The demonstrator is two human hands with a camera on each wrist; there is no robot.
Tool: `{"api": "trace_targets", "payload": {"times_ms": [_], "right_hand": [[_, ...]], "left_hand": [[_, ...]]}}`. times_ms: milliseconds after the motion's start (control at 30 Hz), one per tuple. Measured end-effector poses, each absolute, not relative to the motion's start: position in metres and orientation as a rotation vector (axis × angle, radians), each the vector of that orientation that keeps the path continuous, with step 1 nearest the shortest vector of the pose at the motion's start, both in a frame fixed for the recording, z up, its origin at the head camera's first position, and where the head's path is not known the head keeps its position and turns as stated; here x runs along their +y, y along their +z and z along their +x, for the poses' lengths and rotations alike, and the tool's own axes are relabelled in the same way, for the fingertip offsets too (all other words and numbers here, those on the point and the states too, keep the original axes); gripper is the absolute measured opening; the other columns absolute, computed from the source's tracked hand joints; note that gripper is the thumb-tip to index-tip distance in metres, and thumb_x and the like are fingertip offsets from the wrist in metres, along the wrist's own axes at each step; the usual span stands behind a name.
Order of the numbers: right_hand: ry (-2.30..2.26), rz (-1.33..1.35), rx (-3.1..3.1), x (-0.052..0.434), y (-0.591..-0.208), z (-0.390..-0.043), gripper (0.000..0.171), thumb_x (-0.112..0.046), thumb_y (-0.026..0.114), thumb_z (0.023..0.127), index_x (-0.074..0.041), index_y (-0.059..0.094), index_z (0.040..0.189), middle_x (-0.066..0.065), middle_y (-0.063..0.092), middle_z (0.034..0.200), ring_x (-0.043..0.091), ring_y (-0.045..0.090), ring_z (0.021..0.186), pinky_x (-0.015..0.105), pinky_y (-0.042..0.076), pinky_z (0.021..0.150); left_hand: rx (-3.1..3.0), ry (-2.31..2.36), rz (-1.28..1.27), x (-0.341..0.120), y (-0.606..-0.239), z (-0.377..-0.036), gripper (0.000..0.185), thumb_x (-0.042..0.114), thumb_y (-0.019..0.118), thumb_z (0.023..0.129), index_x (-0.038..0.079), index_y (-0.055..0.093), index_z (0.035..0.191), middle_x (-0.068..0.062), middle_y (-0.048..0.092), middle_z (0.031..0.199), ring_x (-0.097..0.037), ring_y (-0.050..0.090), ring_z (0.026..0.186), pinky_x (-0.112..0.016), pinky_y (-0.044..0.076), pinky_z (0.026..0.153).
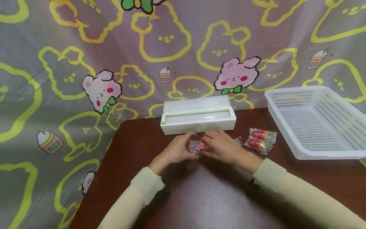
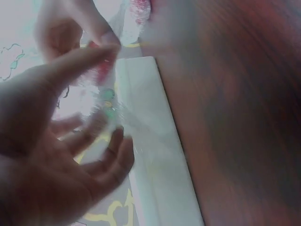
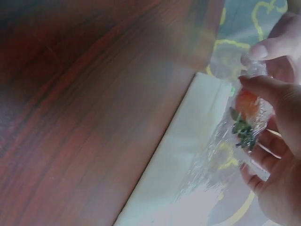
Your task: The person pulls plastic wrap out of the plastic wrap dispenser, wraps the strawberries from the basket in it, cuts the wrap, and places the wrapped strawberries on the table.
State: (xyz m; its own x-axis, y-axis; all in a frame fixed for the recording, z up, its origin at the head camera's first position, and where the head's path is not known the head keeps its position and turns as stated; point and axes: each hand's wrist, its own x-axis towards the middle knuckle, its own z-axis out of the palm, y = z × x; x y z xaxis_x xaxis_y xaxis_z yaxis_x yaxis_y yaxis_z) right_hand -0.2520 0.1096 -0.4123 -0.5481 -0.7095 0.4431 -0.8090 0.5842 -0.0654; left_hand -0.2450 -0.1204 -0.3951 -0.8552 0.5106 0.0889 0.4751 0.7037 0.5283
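Note:
A strawberry wrapped in clear cling film (image 1: 201, 146) is held between both hands, just in front of the white cling film dispenser (image 1: 200, 124). My left hand (image 1: 180, 147) curls round the film at the left end; its fingers blur in the left wrist view. My right hand (image 1: 220, 145) grips the strawberry from the right, thumb on one side and fingers on the other. Green leaves (image 3: 244, 132) show through the wrap in the right wrist view. Lid raised, the dispenser stands behind the hands.
Right of the hands lie wrapped strawberries (image 1: 260, 140), with another bit of wrap (image 1: 238, 141) partly hidden behind the right hand. A white perforated basket (image 1: 295, 149) stands at the right of the brown table (image 1: 217, 203). A patterned curtain (image 1: 183, 70) hangs behind.

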Motion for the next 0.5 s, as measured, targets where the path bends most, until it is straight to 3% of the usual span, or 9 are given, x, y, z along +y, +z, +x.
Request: {"api": "trace_targets", "payload": {"times_ms": [233, 500], "right_hand": [[0.503, 1.257, -2.353, 0.113, -0.408, -0.246, 0.048, -0.035, 0.088, 0.081, -0.01, 0.069, 0.117, 0.003, 0.066, 0.113, 0.022, 0.06, 0.11, 0.042, 0.046, 0.09], [0.521, 1.216, -2.382, 0.114, -0.405, -0.241, 0.048, -0.034, 0.088, 0.081, -0.01, 0.07, 0.117, 0.003, 0.066, 0.115, 0.022, 0.06, 0.11, 0.041, 0.046, 0.09]], "left_hand": [[2.656, 1.226, 0.968, -0.12, -0.398, -0.239, 0.075, 0.025, 0.091, 0.078, 0.013, 0.051, 0.14, -0.001, 0.066, 0.102, -0.012, 0.063, 0.091, -0.031, 0.055, 0.078], [2.652, 1.387, 0.956, -0.114, -0.402, -0.239, 0.069, 0.017, 0.09, 0.08, 0.011, 0.054, 0.138, -0.004, 0.062, 0.105, -0.016, 0.059, 0.094, -0.041, 0.055, 0.08]]}}
